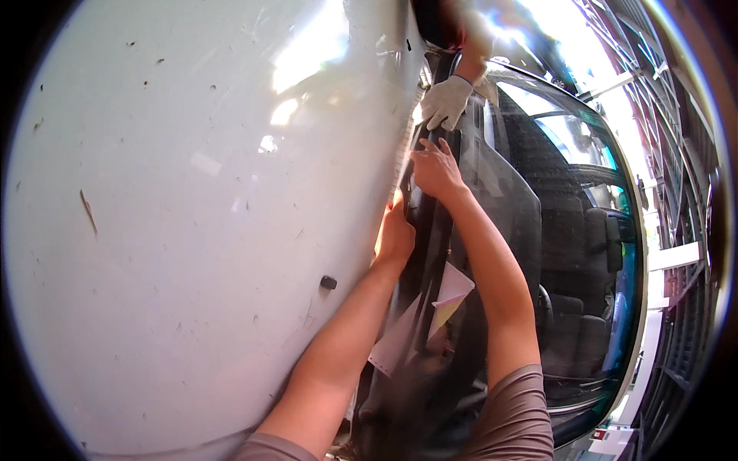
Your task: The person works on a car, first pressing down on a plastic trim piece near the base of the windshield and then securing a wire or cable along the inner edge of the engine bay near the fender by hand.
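A long black cowl panel (pixel 432 223) runs between a car's white hood (pixel 192 230) and its windshield (pixel 507 184). My left hand (pixel 396 237) is closed at the panel's hood-side edge, its thumb pointing away from me; part of its fingers is hidden in the gap. Farther along, my right hand (pixel 437 170) grips the panel from above, thumb and fingers bent over it. Just beyond my right fingertips, another person's white-gloved hand (pixel 447 101) rests on the far part of the panel.
A small black cap-like piece (pixel 328 283) lies on the hood, with a thin dry leaf (pixel 88 211) farther left. Pale sheets of paper (pixel 453 288) appear at the windshield's base, between my forearms. Dark seats (pixel 573 307) show through the glass. Metal roof framing (pixel 684 154) stands at the right.
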